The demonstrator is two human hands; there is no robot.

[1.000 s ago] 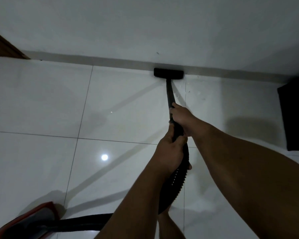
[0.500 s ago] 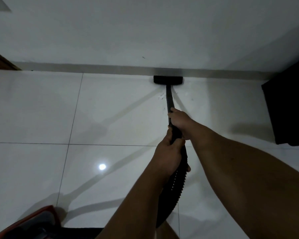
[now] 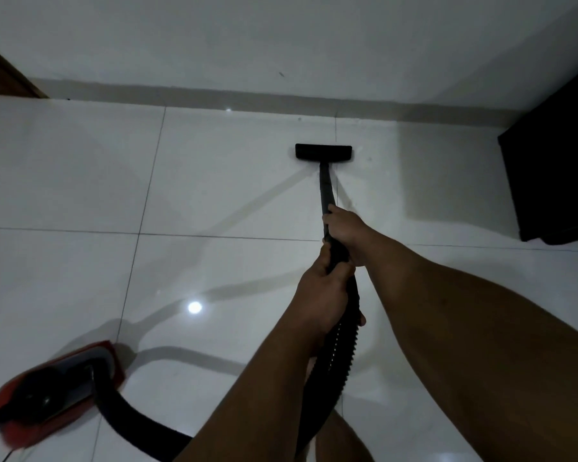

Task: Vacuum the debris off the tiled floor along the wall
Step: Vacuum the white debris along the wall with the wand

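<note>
Both my hands wrapped tight round the vacuum wand, its nozzle flat on the white tiles, a little short of the wall.

The black nozzle [image 3: 323, 152] sits on the glossy tiled floor [image 3: 214, 181], apart from the grey skirting strip [image 3: 281, 102] under the pale wall [image 3: 281, 38]. My right hand [image 3: 346, 228] closes on the wand [image 3: 326, 188] further down; my left hand [image 3: 324, 295] clenches it just behind, where the ribbed hose [image 3: 334, 358] begins. The hose loops to the red canister [image 3: 57, 391] at lower left. A ceiling light glints off the tile. Dark furniture [image 3: 558, 168] stands right; brown wood [image 3: 0, 75] shows at far left. I can read no writing.
</note>
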